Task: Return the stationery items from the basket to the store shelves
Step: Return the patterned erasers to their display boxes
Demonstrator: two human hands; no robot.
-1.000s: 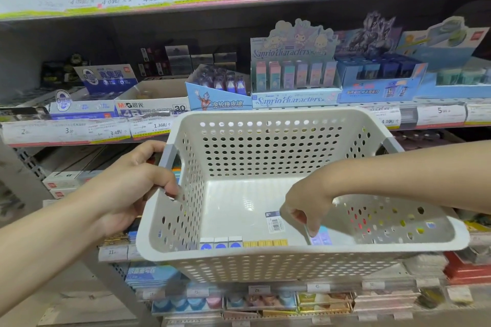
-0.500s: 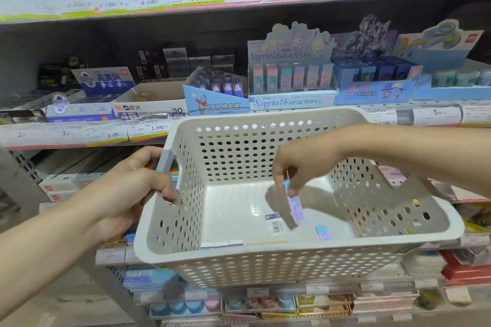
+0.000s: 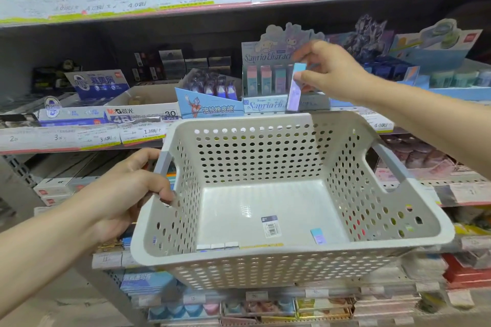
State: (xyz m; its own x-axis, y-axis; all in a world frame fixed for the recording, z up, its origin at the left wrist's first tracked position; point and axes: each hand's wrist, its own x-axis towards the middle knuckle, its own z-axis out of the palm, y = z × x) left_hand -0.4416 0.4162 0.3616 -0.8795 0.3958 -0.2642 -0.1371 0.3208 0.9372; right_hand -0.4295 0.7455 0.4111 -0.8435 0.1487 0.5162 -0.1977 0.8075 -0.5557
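One perforated basket (image 3: 292, 255). Two hands: left hand (image 3: 127, 191), right hand (image 3: 329, 71). Two blue-and-lilac erasers: held eraser (image 3: 294, 87) and loose eraser (image 3: 318, 236) (on the basket floor). One barcode label (image 3: 271, 225). Three small white boxes (image 3: 218, 246) along the near wall.

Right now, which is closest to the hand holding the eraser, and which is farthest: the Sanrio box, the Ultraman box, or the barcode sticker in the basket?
1. Sanrio box, right behind the right hand.
2. Ultraman box, further left on that shelf.
3. Barcode sticker, down on the basket floor.
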